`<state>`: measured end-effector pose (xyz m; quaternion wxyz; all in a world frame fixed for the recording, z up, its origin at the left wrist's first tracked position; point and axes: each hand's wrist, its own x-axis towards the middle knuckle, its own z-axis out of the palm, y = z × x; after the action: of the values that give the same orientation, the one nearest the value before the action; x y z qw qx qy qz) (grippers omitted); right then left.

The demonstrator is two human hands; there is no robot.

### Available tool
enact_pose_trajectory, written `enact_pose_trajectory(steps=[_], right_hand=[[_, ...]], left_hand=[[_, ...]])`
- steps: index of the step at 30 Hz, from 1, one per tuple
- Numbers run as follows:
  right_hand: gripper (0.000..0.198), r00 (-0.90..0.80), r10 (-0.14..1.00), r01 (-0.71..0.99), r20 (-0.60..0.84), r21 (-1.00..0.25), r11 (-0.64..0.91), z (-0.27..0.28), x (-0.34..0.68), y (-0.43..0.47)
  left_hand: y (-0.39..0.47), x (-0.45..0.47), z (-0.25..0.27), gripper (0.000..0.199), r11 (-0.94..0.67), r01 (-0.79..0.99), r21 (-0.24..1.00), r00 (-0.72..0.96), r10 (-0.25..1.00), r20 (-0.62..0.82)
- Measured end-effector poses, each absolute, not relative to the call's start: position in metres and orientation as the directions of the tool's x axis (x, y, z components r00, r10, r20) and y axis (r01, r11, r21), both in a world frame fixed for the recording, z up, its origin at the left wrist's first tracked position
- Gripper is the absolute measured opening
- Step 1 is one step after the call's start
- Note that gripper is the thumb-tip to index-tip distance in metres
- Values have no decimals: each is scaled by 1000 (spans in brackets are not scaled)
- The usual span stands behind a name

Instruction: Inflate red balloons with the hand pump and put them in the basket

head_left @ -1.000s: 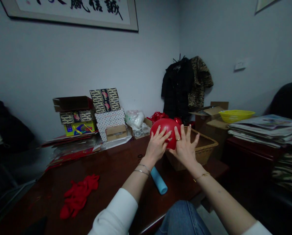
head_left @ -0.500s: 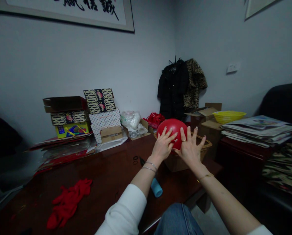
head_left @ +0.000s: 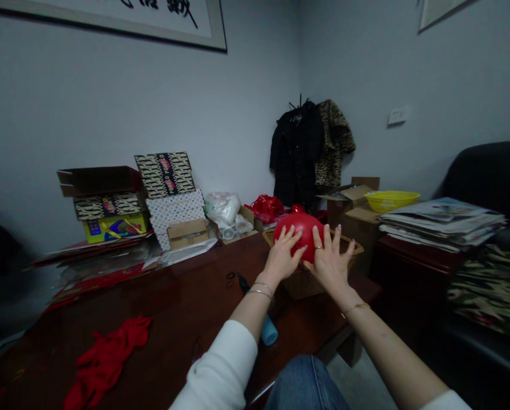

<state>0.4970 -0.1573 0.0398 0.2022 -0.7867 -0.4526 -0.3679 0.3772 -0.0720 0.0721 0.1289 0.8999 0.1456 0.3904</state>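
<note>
A round, smooth red balloon [head_left: 300,228] sits low in the mouth of a wicker basket [head_left: 268,234] on the dark wooden table [head_left: 186,307]. My left hand [head_left: 283,256] presses on its left near side with the fingers spread. On the right near side, my right hand [head_left: 332,259] touches it with fingers fanned out, so the balloon is held between both hands. My hands and the balloon cover much of the basket. Below my left forearm lies a light-blue cylinder [head_left: 269,331], and a dark slim object [head_left: 242,283] is partly hidden by the wrist.
Crumpled red cloth [head_left: 110,359] lies at the table's left. Stacked boxes [head_left: 176,210] and a plastic bag [head_left: 223,209] stand along the back. To the right are cartons [head_left: 357,219], a yellow basket [head_left: 391,200] and piled papers [head_left: 443,225]. Small black rings [head_left: 230,279] lie mid-table.
Both hands have lowered the red balloon slightly into the wicker basket, exposing more of the rim. The view has shifted a little to the right.
</note>
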Motion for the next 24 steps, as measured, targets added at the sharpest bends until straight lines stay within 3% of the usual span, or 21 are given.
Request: enact_pose_trajectory(steps=[4, 9, 24], right_hand=[[104, 312, 586, 875, 748, 14, -484, 37, 496, -159], [97, 292, 580, 892, 760, 3, -453, 36, 492, -162], [98, 235, 587, 930, 775, -3, -368, 33, 445, -139]], left_hand=[[-70, 373, 70, 58, -901, 170, 398, 682, 400, 612], [-71, 361, 70, 56, -876, 237, 421, 687, 457, 565], [-52, 282, 53, 54, -810, 519, 271, 570, 565, 596]])
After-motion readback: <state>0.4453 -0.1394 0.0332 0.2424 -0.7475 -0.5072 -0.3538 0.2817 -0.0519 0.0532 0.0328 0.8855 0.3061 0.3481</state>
